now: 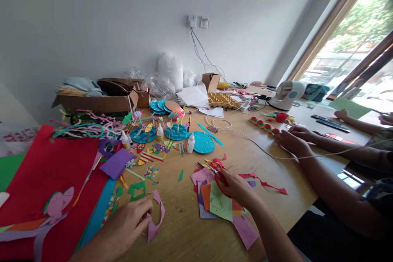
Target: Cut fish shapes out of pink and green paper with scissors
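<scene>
Curving toward the near edge of the table [178, 188], a pink paper scrap [162, 213] is pinched between the left hand's [129, 221] thumb and fingers. The right hand [238, 188], fingers curled at the red handles, holds scissors [219, 178] over stacked coloured paper [220, 204]. Farther back, a glue bottle [190, 143] stands by a blue disc [203, 143]. Near the table's right edge, another person's hand [293, 142] is beside an egg-carton strip [260, 125].
</scene>
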The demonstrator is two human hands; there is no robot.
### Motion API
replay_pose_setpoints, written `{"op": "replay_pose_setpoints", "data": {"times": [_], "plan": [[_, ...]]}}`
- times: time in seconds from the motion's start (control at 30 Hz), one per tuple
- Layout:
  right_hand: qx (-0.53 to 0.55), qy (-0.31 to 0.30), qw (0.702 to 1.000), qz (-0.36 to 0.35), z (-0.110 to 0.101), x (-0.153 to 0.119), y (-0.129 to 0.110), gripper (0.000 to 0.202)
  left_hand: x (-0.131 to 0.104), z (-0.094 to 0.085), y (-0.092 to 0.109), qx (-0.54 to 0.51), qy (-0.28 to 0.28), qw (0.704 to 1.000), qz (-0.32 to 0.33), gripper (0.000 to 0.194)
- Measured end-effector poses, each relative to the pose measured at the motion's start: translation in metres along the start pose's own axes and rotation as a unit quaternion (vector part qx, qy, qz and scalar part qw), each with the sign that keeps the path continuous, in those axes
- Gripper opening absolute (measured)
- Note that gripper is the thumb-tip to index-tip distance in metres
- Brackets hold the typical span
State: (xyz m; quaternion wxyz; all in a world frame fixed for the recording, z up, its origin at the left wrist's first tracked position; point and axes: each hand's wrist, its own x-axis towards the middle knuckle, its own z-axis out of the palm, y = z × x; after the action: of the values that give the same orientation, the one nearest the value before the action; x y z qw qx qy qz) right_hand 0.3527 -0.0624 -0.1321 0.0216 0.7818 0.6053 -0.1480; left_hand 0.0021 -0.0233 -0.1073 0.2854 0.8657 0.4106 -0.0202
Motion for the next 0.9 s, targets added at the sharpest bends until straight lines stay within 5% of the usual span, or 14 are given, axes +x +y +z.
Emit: {"op": "replay_pose_setpoints", "data": {"times": [0.4,0.9], "plan": [[0.019,0.006,0.998,-0.052,0.002,0.003,-0.010,0.021,-0.004,-0.001,0.007,-0.010,0.001,1.000,-0.016,0.020],[0.059,0.000,0.993,-0.103,-0.022,-0.001,-0.001,0.011,-0.001,0.007,-0.007,-0.035,0.006,0.999,0.003,0.017]]}}
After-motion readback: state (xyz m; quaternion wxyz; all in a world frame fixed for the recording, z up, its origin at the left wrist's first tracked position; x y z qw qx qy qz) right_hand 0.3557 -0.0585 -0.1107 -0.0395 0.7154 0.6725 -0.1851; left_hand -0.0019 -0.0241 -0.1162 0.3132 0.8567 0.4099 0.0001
